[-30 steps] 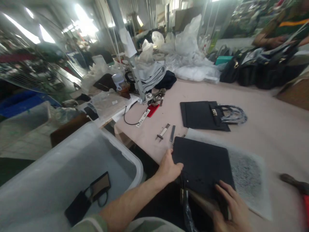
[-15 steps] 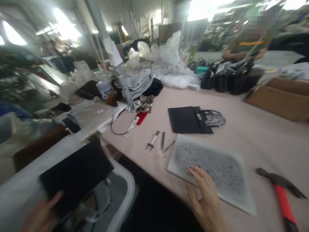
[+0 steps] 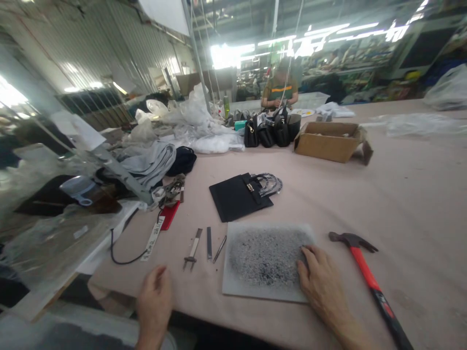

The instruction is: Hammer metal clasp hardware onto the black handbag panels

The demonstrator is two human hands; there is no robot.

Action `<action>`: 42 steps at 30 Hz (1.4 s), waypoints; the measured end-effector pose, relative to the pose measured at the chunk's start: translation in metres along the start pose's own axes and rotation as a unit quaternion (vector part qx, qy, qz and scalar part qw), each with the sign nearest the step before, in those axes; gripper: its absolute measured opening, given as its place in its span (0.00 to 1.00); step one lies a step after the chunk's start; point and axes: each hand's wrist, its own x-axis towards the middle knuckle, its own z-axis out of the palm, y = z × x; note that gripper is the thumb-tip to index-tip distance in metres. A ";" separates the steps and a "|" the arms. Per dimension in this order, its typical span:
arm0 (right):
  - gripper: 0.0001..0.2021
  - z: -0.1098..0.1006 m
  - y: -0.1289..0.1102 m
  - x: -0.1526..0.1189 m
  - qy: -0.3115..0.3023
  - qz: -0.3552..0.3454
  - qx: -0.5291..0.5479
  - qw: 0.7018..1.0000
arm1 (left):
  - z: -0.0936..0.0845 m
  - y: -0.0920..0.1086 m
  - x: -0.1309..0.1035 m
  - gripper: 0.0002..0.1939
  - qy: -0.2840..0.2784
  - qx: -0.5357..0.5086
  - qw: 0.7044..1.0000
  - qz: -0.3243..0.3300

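Observation:
My right hand rests on the right edge of a pale board with a dark, pitted surface; its fingers are curled and a tiny dark spot shows at the fingertips. Near the table's front edge, my left hand has its fingers curled together, with nothing visible in them. A black bag with wrapped handles lies behind the board. Left of the board are a divider-like tool, a flat metal strip and a thin metal rod. A red-handled hammer lies at the right.
An open cardboard box and several black bags stand farther back, near a seated person. Plastic wrapping and folded grey cloth are piled at the back left, beside a slanted metal post.
The view has swung right. My left hand has let go of the dark panel-like piece with handles, now out of sight, and come to the table edge. My right hand has shifted to the board's right side.

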 end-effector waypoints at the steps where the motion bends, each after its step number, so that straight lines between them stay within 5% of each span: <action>1: 0.15 0.001 -0.001 -0.001 0.003 0.004 0.003 1.000 | 0.022 0.016 0.005 0.06 -0.011 0.019 0.998 0.055; 3: 0.14 0.002 -0.002 -0.003 0.012 0.011 0.013 1.000 | 0.078 0.059 0.017 0.10 -0.112 0.067 0.962 0.240; 5: 0.13 0.002 -0.002 -0.004 0.019 0.018 0.022 0.999 | 0.137 0.107 0.029 0.12 -0.196 0.113 0.909 0.350; 9: 0.11 0.000 -0.004 -0.004 0.020 0.035 0.026 0.999 | 0.230 0.176 0.048 0.16 -0.281 0.274 0.844 0.366; 13: 0.11 -0.001 -0.007 -0.004 0.026 0.038 0.014 0.999 | 0.279 0.198 0.059 0.15 -0.293 0.315 0.825 0.367; 18: 0.11 -0.003 -0.009 -0.004 0.015 0.037 -0.002 0.999 | 0.304 0.205 0.057 0.15 -0.291 0.341 0.813 0.372; 22: 0.12 -0.004 -0.009 -0.003 -0.002 0.043 0.017 0.999 | 0.295 0.212 0.050 0.14 -0.310 0.346 0.791 0.399; 26: 0.19 0.002 -0.004 -0.005 0.037 0.089 0.105 0.990 | 0.243 0.198 0.033 0.15 -0.330 0.324 0.764 0.449; 31: 0.27 0.003 0.004 -0.007 0.091 0.186 0.271 0.940 | 0.148 0.126 -0.015 0.14 -0.298 0.162 0.751 0.567; 34: 0.27 -0.003 0.006 -0.006 0.086 0.214 0.336 0.913 | 0.109 0.077 -0.053 0.17 -0.279 0.087 0.744 0.601; 38: 0.25 -0.009 0.008 -0.004 0.059 0.195 0.347 0.916 | 0.086 0.041 -0.088 0.17 -0.280 0.084 0.734 0.613; 42: 0.25 -0.011 0.008 -0.003 0.045 0.088 0.272 0.957 | 0.077 0.031 -0.095 0.16 -0.304 0.083 0.720 0.618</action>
